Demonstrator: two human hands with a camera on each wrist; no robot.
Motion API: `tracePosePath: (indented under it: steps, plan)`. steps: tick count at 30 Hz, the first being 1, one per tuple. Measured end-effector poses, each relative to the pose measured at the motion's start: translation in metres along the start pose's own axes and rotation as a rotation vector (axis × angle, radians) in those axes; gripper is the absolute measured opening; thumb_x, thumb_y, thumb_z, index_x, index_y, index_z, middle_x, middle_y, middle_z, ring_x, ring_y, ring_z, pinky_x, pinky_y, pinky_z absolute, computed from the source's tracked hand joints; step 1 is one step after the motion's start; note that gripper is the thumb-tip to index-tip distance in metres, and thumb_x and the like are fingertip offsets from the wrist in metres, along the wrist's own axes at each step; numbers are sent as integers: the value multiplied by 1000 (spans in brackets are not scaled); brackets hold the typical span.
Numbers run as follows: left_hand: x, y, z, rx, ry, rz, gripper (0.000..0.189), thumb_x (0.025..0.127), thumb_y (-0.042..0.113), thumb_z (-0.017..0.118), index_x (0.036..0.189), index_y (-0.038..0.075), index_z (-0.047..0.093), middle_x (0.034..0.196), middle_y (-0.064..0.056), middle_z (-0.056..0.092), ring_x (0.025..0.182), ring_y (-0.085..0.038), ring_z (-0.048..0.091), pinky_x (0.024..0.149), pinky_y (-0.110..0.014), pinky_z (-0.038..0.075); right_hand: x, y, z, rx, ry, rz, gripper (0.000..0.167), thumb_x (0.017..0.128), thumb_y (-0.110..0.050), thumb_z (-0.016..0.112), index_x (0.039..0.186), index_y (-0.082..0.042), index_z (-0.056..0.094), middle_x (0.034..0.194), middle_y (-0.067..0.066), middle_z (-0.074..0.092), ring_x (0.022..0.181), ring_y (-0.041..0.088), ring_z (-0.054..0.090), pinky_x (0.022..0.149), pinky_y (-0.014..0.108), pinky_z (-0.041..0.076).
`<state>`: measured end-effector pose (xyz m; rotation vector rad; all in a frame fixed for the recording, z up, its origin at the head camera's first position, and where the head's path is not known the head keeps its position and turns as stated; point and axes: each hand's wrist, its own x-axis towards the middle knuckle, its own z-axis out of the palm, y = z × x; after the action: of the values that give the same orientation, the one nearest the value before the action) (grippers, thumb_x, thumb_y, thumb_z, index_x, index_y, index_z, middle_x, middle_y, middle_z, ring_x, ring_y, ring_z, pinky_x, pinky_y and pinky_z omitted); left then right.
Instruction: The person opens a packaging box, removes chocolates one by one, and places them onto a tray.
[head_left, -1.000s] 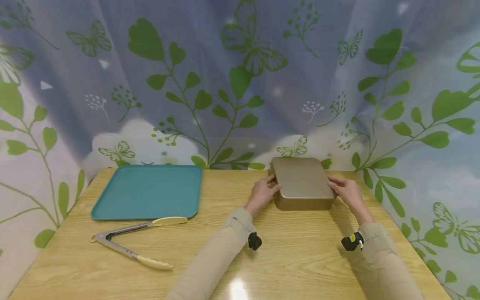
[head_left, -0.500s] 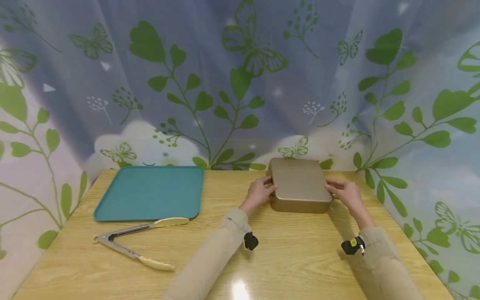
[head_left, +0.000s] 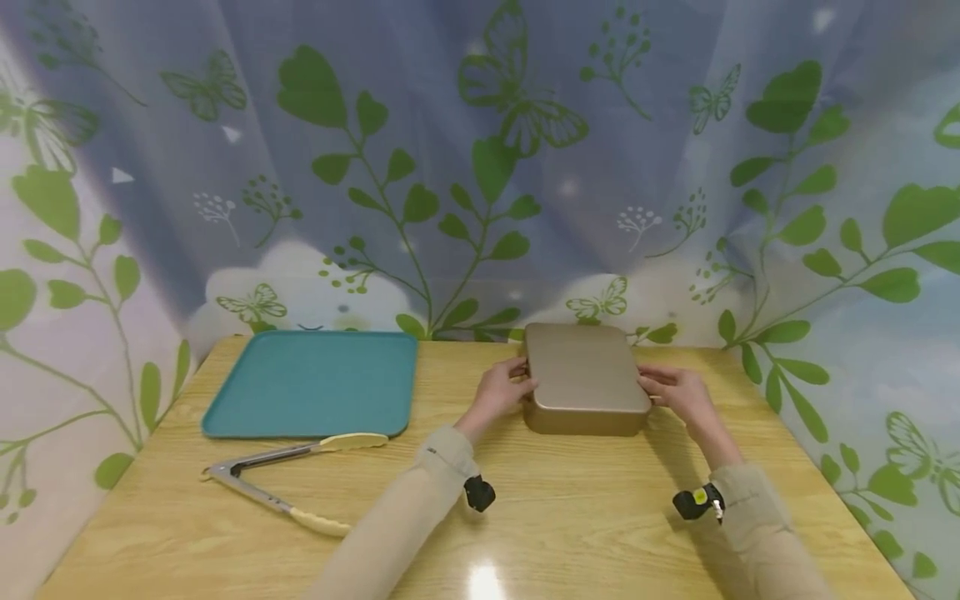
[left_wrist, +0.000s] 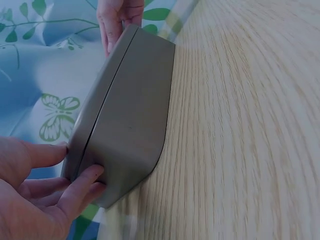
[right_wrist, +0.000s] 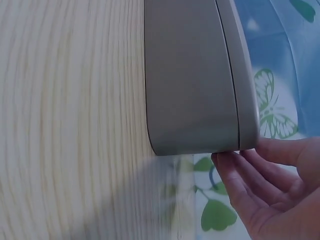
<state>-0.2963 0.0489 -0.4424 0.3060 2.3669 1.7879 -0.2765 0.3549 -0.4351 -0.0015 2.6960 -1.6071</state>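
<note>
Nearest, the person's two beige sleeves [head_left: 393,521] reached forward. The left hand [head_left: 498,390] was bent round the nine o'clock side of a bronze-coloured lidded box [head_left: 581,367], thumb on the lid [right_wrist: 240,75], fingers against the wall below the seam. The right hand [head_left: 684,396] pinched the three o'clock side likewise, thumb at the rim and curled fingertips beneath; how hard either squeezed could not be told.

The box sat at about one o'clock from the person, apparently flat on the table. Its sheen suggested stiff, slightly slick metal, unlikely to break but perhaps prone to dents; its weight could not be judged, contents being hidden. The safest hold was probably low on both opposite walls, since gripping the lid alone might part it from the base.

The table [head_left: 585,508] was pale wood-grain, glossy enough to throw back a light at six o'clock. At ten o'clock, metal tongs [head_left: 273,456] with cream tips lay spread, one tip at the near edge of a teal tray [head_left: 315,383] at eleven. Beyond hung a blue curtain [head_left: 420,192] printed with green leaves and butterflies.
</note>
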Motion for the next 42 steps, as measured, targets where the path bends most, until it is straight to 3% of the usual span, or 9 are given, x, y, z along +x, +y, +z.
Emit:
tracePosePath:
  steps: [18,22,30,42]
  plan:
    - [-22,-17,-48,-96,-6,-16,55,98,3,66,147,-9,46,141,-28,55,112,-36,67,85,-37,60,-7,-26,46,23,-28,-10,45,102,-9,61,142,11,52,134,32,59,90,-5,63,80,26,59]
    - [-24,-29,-62,-88,-26,17,57,98,9,68,147,-9,45,141,-27,56,111,-31,68,82,-33,60,-9,-31,57,32,-39,-21,45,102,-8,61,140,12,52,132,33,60,93,1,66,81,29,60]
    - [-36,-23,-79,-149,-8,-64,54,99,-3,60,149,-12,40,146,-32,48,122,-42,60,89,-40,58,-11,-41,75,43,-54,-30,45,102,-9,61,141,11,53,134,32,59,102,13,68,86,37,60]
    - [-48,-32,-110,-94,-3,-69,54,101,-1,58,150,-12,38,147,-33,46,124,-43,58,92,-43,57,-18,-58,103,39,-110,-79,45,101,-5,61,141,13,51,135,34,57,114,42,65,89,45,58]
